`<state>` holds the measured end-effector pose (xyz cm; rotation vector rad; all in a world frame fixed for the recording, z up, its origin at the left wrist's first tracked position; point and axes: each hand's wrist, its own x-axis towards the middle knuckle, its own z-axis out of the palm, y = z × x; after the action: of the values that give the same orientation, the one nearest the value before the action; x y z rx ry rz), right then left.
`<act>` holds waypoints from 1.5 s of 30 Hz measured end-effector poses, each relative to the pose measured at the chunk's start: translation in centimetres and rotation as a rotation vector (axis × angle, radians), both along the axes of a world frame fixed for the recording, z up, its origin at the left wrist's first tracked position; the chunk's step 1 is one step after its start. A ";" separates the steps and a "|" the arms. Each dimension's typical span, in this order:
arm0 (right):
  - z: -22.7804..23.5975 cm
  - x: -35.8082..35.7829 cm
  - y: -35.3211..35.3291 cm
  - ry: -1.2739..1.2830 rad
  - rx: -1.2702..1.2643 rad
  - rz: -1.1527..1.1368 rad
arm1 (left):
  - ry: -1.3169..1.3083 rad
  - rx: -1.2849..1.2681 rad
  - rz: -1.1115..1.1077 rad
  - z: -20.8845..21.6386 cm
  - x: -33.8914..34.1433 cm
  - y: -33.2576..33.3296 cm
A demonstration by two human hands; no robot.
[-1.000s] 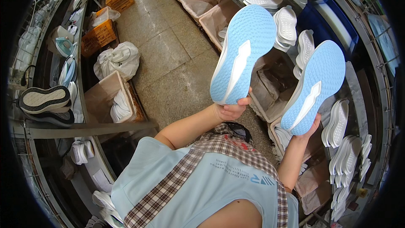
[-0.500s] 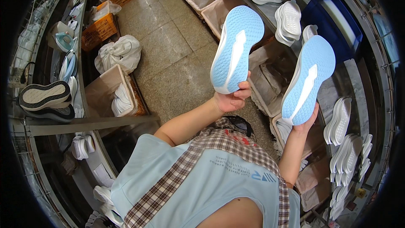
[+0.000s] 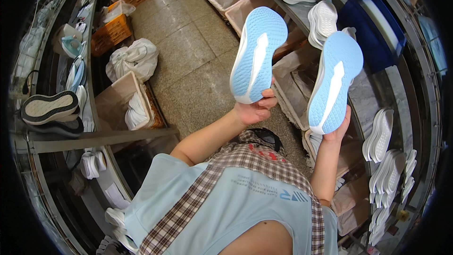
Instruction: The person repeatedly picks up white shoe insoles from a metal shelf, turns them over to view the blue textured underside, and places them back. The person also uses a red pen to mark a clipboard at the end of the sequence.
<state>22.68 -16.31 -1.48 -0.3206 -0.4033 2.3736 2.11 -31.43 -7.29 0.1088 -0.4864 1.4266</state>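
head view: left of the blue bin [image 3: 347,12], the left hand [image 3: 256,109] grips the left sole [image 3: 246,59], the right hand [image 3: 340,129] the right sole [image 3: 347,56], each by its narrower end. likely light, springy foam, textured, hardly slippery; best held by the side edges.

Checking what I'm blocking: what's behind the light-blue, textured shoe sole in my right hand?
Behind that light-blue sole in your right hand, a white sole's tip shows at upper right, beside a dark-blue plastic bin. The rest of that white piece is covered.
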 end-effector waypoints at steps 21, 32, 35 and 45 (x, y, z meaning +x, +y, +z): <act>-0.2 -2.8 0.5 0.064 -0.088 0.142 | 0.855 -0.829 0.656 0.7 -1.9 -0.5; 0.2 -1.6 1.4 -0.188 0.019 -0.104 | 0.306 -0.432 0.295 -0.6 -2.7 -1.5; 0.8 1.5 5.6 -0.435 0.148 -0.274 | -0.013 -0.117 0.137 -0.2 -2.8 -1.6; -4.8 13.3 22.7 -2.094 1.412 -0.541 | -0.173 0.181 0.058 1.9 -2.1 -1.1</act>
<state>35.93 6.37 -6.25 -1.6443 -2.1285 0.0109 0.05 -32.51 -5.39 0.1469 -0.7605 1.4531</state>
